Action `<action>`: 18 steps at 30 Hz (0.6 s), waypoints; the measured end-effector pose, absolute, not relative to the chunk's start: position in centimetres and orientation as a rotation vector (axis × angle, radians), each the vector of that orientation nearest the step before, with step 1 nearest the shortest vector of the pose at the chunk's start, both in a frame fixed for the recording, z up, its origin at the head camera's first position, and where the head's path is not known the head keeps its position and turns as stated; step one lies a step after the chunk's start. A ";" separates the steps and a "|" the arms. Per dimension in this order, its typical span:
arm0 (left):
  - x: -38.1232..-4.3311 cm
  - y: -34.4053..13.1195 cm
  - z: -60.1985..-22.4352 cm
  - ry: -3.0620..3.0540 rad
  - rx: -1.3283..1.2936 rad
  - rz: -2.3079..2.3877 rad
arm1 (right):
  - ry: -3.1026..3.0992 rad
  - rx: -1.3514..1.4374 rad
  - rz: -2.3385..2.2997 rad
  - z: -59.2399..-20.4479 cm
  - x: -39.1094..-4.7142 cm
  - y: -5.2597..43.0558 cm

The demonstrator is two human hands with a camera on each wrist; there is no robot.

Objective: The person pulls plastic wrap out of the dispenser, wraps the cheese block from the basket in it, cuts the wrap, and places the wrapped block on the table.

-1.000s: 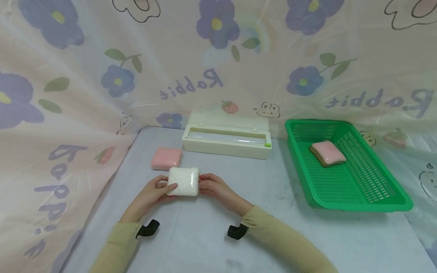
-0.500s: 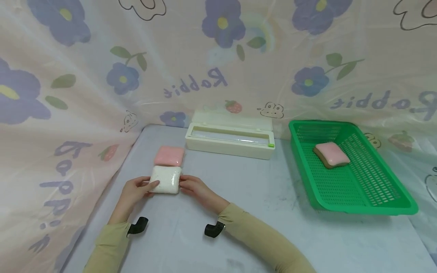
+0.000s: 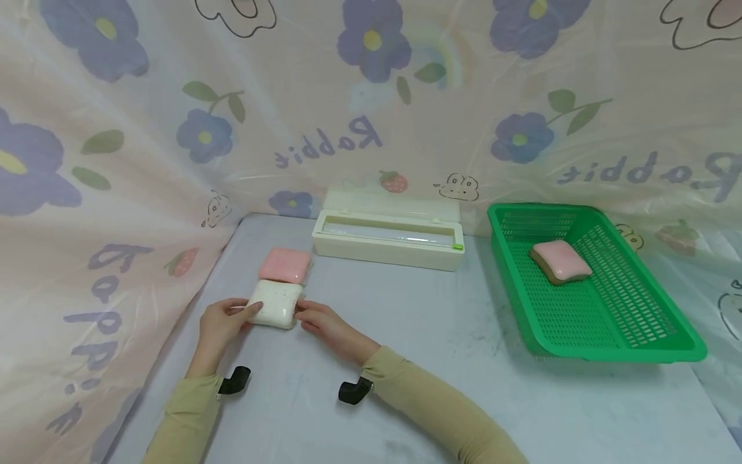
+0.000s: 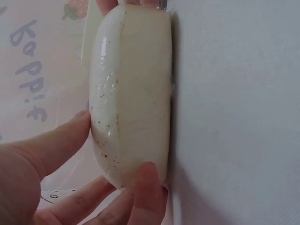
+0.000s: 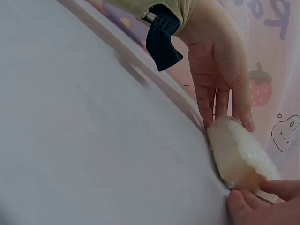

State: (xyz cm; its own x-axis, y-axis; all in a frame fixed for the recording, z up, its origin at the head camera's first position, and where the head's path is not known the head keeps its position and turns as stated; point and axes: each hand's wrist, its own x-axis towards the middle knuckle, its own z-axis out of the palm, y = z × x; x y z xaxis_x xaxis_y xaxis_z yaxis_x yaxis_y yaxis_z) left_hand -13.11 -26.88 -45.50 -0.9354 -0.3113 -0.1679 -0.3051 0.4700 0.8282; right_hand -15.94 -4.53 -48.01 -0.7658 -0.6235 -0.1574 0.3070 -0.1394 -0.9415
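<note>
A white, speckled, bread-shaped block (image 3: 275, 303) with glossy clear film round it sits low at the table, just in front of a pink block (image 3: 286, 265). My left hand (image 3: 220, 327) holds its left side, thumb on the top face and fingers along the side, as the left wrist view of the white block (image 4: 136, 98) shows. At the opposite edge, my right hand (image 3: 333, 330) pinches the block's side with its fingertips. The right wrist view has the right hand (image 5: 267, 206) at the near end and the left hand (image 5: 220, 70) at the far end.
A cream cling film dispenser (image 3: 388, 250) with its lid up stands at the back. On the right is a green basket (image 3: 516, 309) holding a pink-topped, brown-sided block (image 3: 561, 261). A printed curtain (image 3: 243, 116) rises behind and to the left.
Both hands have carried the white block leftward and down, from overlapping the pink block's right corner to a place right in front of it. It now tilts slightly.
</note>
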 end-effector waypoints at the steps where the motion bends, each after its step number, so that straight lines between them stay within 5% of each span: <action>1: -13.1 -26.9 -45.5 -2.695 0.557 -1.496 | 1.522 -0.357 -1.953 -48.1 -16.0 -4.5; 10: -13.5 -26.2 -43.7 -2.666 0.369 -1.214 | 1.709 -0.430 -1.836 -47.2 -17.0 -0.5; 18: -16.1 -23.5 -40.6 -2.700 0.008 -1.484 | 1.889 -0.567 -1.714 -44.9 -19.8 7.0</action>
State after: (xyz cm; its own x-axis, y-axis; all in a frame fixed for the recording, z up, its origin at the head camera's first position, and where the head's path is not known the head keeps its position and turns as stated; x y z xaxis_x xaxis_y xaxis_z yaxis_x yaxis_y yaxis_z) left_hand -16.15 -23.52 -40.57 -0.9981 -0.0340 0.0508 0.0247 0.5362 0.8437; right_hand -19.85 7.00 -44.86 -0.7756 -0.6234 -0.0995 0.0386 0.1105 -0.9931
